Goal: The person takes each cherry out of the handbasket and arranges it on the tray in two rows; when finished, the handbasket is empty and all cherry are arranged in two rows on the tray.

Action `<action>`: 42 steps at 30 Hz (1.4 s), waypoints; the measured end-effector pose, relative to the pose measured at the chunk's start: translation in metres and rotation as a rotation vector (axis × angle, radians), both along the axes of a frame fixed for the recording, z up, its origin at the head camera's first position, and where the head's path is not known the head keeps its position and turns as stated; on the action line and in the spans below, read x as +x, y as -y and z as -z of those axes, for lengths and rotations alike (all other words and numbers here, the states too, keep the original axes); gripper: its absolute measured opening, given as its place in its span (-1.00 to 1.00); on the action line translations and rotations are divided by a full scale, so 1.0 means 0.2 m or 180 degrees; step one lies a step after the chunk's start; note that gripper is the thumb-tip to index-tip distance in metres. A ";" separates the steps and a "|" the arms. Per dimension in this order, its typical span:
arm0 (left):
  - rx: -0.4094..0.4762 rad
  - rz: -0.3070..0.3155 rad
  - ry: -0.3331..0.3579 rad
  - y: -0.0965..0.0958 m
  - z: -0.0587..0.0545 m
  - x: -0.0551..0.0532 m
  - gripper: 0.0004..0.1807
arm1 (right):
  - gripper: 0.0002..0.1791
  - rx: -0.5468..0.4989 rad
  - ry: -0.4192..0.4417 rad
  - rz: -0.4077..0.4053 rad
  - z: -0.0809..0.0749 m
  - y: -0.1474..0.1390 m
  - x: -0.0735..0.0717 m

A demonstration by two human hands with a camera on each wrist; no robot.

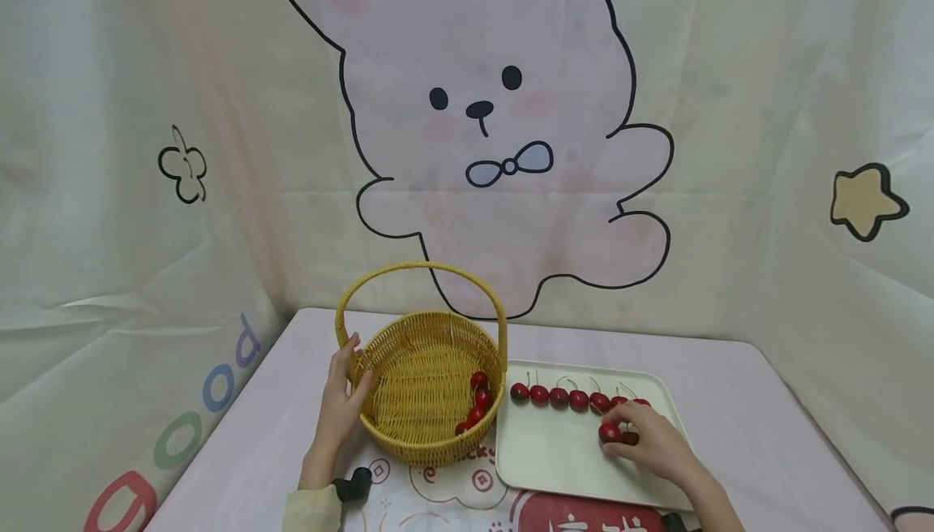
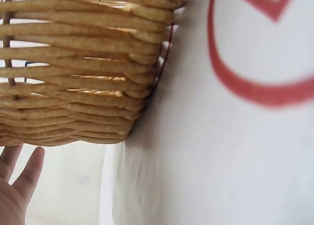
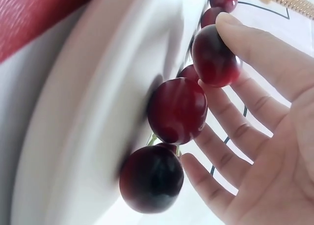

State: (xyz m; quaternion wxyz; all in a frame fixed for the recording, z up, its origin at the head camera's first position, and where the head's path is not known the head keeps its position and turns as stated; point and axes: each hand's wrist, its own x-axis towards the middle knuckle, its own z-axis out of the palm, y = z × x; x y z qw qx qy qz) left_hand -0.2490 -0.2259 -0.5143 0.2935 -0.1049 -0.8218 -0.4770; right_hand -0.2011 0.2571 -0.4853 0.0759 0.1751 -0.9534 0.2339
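At the left of the table my left hand (image 1: 341, 402) holds a yellow woven basket (image 1: 423, 455) at its left rim, close by the foot of the handle. Its fingers (image 2: 30, 173) meet the basket's wicker edge (image 2: 78, 72) in the left wrist view. Several cherries (image 1: 476, 415) lie inside, along the right wall. Over the tray, my right hand (image 1: 649, 439) pinches a dark red cherry (image 3: 213, 58) between thumb and fingertips. Two more cherries, one red (image 3: 177, 110) and one darker (image 3: 151, 179), sit beside its other fingers.
A white rectangular tray (image 1: 547, 459) stands right of the basket, close against it. Along its far side runs a row of stemmed cherries (image 1: 559, 398). A printed mat (image 1: 445, 487) lies under the basket and tray. Behind the table hangs a cloth with a cartoon rabbit (image 1: 496, 216).
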 end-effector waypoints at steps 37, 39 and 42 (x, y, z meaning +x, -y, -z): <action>0.0030 0.0032 0.0042 0.01 0.00 0.00 -0.28 | -0.64 0.0284 -0.0107 0.0144 -0.01 0.00 0.00; 0.0039 0.0035 0.0030 0.00 0.00 0.00 -0.28 | -0.64 0.0280 -0.0086 0.0141 -0.02 0.00 0.01; 0.0037 0.0034 0.0021 0.00 0.00 0.00 -0.26 | -0.63 0.0289 -0.0113 0.0149 -0.02 0.00 0.01</action>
